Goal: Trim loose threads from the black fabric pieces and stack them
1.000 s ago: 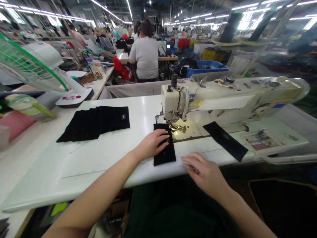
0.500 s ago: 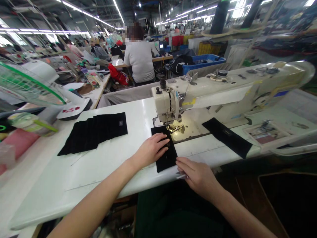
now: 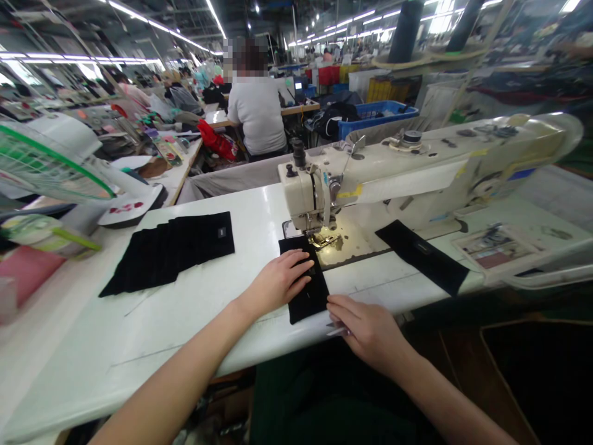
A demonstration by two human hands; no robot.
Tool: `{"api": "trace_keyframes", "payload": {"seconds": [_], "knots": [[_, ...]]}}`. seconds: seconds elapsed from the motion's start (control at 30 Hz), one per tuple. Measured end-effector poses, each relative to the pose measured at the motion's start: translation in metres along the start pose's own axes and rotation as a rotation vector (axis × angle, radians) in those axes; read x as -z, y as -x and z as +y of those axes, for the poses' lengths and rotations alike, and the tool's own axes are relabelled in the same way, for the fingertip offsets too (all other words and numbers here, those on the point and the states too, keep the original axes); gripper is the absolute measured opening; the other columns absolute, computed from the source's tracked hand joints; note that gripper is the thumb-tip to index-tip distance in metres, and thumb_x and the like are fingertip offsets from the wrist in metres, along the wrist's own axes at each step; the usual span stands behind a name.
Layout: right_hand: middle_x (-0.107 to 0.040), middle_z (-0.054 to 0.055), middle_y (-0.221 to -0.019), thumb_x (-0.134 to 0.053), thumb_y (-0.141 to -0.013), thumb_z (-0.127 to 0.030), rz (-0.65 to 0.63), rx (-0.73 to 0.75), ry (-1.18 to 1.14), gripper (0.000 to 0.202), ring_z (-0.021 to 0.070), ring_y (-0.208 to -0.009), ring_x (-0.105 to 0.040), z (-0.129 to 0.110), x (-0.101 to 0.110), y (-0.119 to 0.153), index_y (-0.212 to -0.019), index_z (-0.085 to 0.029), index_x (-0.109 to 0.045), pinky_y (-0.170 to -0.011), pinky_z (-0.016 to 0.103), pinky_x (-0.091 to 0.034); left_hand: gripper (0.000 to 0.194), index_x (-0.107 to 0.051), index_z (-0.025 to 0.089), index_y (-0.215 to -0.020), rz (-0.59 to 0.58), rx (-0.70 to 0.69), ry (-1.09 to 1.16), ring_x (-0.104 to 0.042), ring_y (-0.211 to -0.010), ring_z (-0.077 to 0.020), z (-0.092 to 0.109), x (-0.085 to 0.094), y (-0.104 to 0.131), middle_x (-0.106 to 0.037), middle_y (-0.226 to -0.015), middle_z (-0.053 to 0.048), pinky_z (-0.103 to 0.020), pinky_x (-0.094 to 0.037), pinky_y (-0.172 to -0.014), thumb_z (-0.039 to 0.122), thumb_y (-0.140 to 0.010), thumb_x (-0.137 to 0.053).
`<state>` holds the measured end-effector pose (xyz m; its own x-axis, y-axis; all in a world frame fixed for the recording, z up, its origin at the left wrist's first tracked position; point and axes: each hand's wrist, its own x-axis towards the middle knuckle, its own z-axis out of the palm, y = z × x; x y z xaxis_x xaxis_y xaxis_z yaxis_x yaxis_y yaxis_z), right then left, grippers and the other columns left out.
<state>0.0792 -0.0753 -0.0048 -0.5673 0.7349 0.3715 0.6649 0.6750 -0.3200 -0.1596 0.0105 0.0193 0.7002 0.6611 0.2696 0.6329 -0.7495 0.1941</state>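
A black fabric piece (image 3: pixel 301 303) lies under the front of the sewing machine (image 3: pixel 306 204), its far end by the presser foot (image 3: pixel 324 241). My left hand (image 3: pixel 280 281) rests flat on it, fingers stretched across its middle. At the fabric's near right edge, my right hand (image 3: pixel 365 324) is closed, thumb and forefinger touching the edge. Pointed metal blades, which look like thread snips (image 3: pixel 337 330), stick out below those fingers; the rest is hidden in the palm. Another black piece with a small label (image 3: pixel 421 256) lies to the right of the machine bed.
Overlapping black pieces (image 3: pixel 171 253) lie on the left of the white table (image 3: pixel 208 321). A green-rimmed fan (image 3: pixel 50 161) stands at far left. Right of the machine sits a small tray (image 3: pixel 500 247). Beyond are a blue basket (image 3: pixel 380 117) and a seated person in white (image 3: pixel 257 114).
The whole view has shifted slightly, so things sit a little further left. Both hands keep their places on the fabric, which shows no clear movement under the machine.
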Motion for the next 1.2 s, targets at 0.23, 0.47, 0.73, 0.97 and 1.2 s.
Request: {"api": "trace_keyframes", "payload": {"seconds": [0.23, 0.47, 0.73, 0.97, 1.2], "knots": [[-0.066, 0.009, -0.125, -0.048, -0.089, -0.011, -0.053, -0.037, 0.001, 0.032, 0.018, -0.085, -0.07, 0.001, 0.003, -0.008, -0.114, -0.017, -0.066, -0.07, 0.028, -0.053, 0.034, -0.061, 0.018, -0.126, -0.004, 0.001, 0.019, -0.053, -0.126, -0.0278, -0.005, 0.001, -0.003, -0.059, -0.132, -0.014, -0.048, -0.049, -0.103, 0.028, -0.096, -0.049], [-0.067, 0.009, -0.123, -0.046, -0.091, -0.013, -0.119, -0.037, 0.003, 0.028, 0.0173, -0.085, -0.069, 0.005, 0.007, -0.02, -0.111, -0.018, -0.066, -0.07, 0.027, -0.052, 0.033, -0.062, 0.017, -0.124, -0.003, 0.003, 0.014, -0.054, -0.124, -0.0274, -0.011, 0.002, -0.008, -0.06, -0.13, -0.014, -0.047, -0.05, -0.102, 0.029, -0.096, -0.048], [-0.066, 0.007, -0.122, -0.05, -0.09, -0.012, -0.13, -0.034, -0.009, 0.028, 0.0172, -0.089, -0.068, 0.013, 0.005, -0.03, -0.112, -0.018, -0.065, -0.075, 0.026, -0.052, 0.034, -0.064, 0.015, -0.123, -0.015, 0.005, 0.001, -0.055, -0.123, -0.027, -0.019, 0.006, -0.014, -0.06, -0.129, -0.015, -0.045, -0.049, -0.103, 0.029, -0.096, -0.048], [-0.066, 0.008, -0.124, -0.05, -0.091, -0.014, -0.112, -0.036, 0.01, 0.027, 0.0162, -0.09, -0.068, 0.019, 0.0, -0.038, -0.113, -0.019, -0.066, -0.074, 0.025, -0.052, 0.033, -0.063, 0.017, -0.123, 0.008, -0.002, 0.009, -0.056, -0.121, -0.0262, -0.03, 0.004, -0.019, -0.06, -0.129, -0.013, -0.045, -0.05, -0.101, 0.03, -0.096, -0.047], [-0.067, 0.006, -0.123, -0.049, -0.094, -0.017, -0.097, -0.058, 0.018, 0.027, 0.017, -0.093, -0.068, 0.024, -0.002, -0.049, -0.114, -0.021, -0.067, -0.075, 0.025, -0.052, 0.034, -0.064, 0.016, -0.122, 0.005, 0.006, 0.02, -0.057, -0.119, -0.0263, -0.041, 0.003, -0.025, -0.061, -0.128, -0.015, -0.045, -0.05, -0.101, 0.028, -0.096, -0.048]]}}
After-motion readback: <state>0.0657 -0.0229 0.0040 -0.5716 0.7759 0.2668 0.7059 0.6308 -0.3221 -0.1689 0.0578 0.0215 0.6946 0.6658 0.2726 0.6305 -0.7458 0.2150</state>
